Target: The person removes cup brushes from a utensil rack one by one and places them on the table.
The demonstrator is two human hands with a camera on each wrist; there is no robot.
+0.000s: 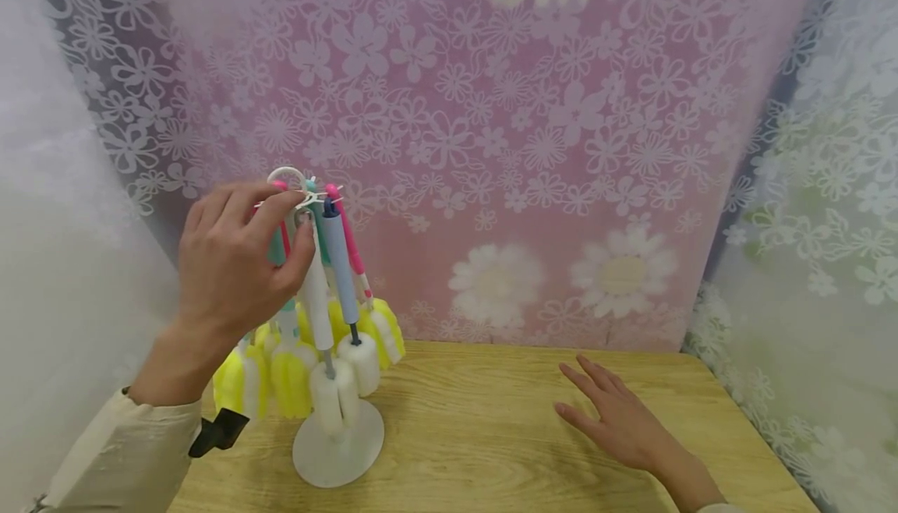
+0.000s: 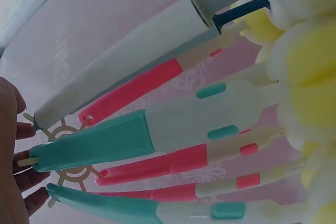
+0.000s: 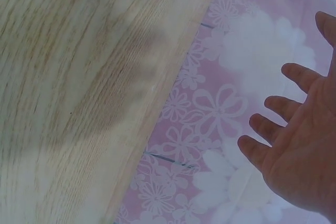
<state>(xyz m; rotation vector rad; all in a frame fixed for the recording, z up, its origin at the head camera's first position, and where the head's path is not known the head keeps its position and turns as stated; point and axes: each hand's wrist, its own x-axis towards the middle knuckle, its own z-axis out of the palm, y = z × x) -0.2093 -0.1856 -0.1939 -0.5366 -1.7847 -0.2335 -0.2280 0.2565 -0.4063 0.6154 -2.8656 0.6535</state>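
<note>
A white stand with a round base [image 1: 317, 466] and a ring on top [image 1: 288, 171] holds several hanging sponge bottle brushes. My left hand [image 1: 235, 252] is at its top, thumb and index finger pinching the upper end of a white-handled bottle brush [image 1: 319, 310]. Beside that brush hangs one with a blue-grey handle [image 1: 340, 263]. Teal-handled [image 2: 94, 142] and pink-handled [image 2: 152, 163] brushes hang around the hub in the left wrist view, where the fingertips [image 2: 34, 179] reach among the hooks. My right hand [image 1: 620, 419] is over the table's right side, fingers spread, holding nothing.
The wood-grain table [image 1: 477, 419] carries the stand on its left. A pink flowered curtain [image 1: 491, 146] hangs behind, with pale translucent sheets [image 1: 828, 263] at the sides. Yellow-and-white sponge heads [image 1: 242, 380] hang below my left forearm.
</note>
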